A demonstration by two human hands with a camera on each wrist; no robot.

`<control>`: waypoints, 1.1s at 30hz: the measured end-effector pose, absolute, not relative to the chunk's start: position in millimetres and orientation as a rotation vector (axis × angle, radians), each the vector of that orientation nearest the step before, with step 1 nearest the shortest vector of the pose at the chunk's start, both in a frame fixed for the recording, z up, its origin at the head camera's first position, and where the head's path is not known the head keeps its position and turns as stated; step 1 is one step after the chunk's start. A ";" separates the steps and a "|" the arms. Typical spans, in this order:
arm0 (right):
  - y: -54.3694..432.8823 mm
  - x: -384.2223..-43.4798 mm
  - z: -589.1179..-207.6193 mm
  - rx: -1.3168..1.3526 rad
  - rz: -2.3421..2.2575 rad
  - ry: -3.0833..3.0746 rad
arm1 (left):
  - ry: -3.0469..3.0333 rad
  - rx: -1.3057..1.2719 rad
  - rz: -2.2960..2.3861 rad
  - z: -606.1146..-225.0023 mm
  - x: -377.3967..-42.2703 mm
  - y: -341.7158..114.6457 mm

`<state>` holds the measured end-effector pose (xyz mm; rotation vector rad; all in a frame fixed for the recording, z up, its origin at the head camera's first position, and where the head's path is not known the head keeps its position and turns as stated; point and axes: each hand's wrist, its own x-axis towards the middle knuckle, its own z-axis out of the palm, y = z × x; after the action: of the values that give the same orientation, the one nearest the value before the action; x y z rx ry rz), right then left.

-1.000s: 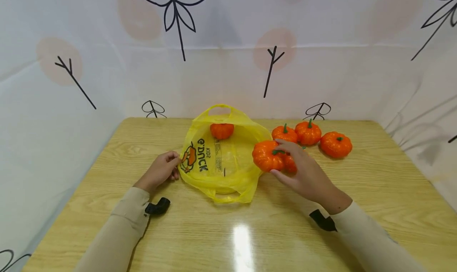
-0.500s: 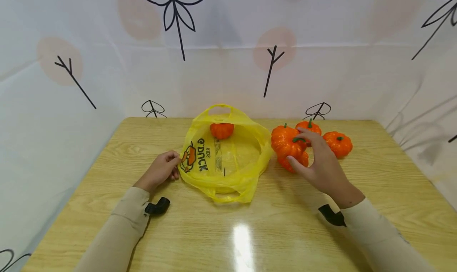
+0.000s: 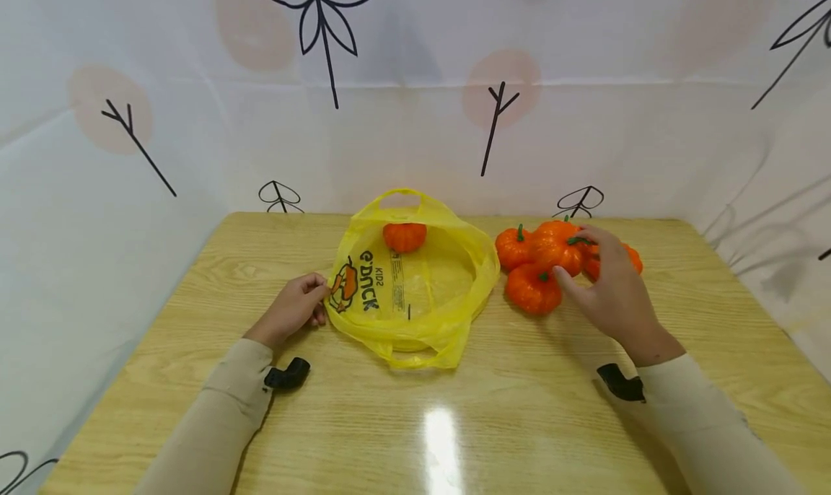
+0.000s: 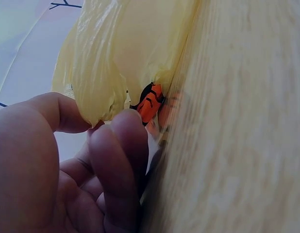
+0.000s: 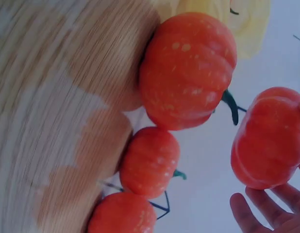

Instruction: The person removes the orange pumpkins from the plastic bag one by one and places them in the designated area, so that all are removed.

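A yellow plastic bag (image 3: 428, 293) lies on the table with its mouth facing me. One orange toy pumpkin (image 3: 405, 238) is inside, near its far handle. My left hand (image 3: 292, 309) pinches the bag's left edge between thumb and fingers; the left wrist view shows the gathered plastic (image 4: 104, 92) at the fingertips. My right hand (image 3: 613, 289) grips another toy pumpkin (image 3: 555, 247) with a green stem, raised off the table. Under and around it sit a front pumpkin (image 3: 534, 291), a back-left pumpkin (image 3: 513, 249) and others partly hidden by the hand.
The wooden table (image 3: 363, 430) ends at a white patterned cloth backdrop (image 3: 402, 141) close behind the bag and pumpkins. In the right wrist view, several pumpkins (image 5: 189, 73) stand in a row on the tabletop. A black strap piece (image 3: 288, 374) shows at my left wrist.
My right hand has moved right and slightly back with its pumpkin, away from the bag's mouth and over the group. The front pumpkin is now uncovered. The left hand and bag have stayed put.
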<state>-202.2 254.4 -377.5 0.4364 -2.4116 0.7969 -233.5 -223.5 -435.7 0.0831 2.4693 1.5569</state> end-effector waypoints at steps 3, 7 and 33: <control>259.3 -203.4 -378.2 0.406 0.796 -2.437 | 2.473 0.084 1.552 -435.7 -233.4 -223.7; 265.4 -204.5 -378.0 0.343 0.805 -2.491 | 2.478 0.088 1.552 -434.2 -231.6 -223.1; 288.9 -212.0 -379.2 0.153 0.772 -2.724 | 2.479 0.072 1.557 -431.8 -230.0 -221.9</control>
<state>-212.0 288.9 -379.2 0.1531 -2.7242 0.7718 -230.0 -221.9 -431.8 0.0717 2.4788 1.5575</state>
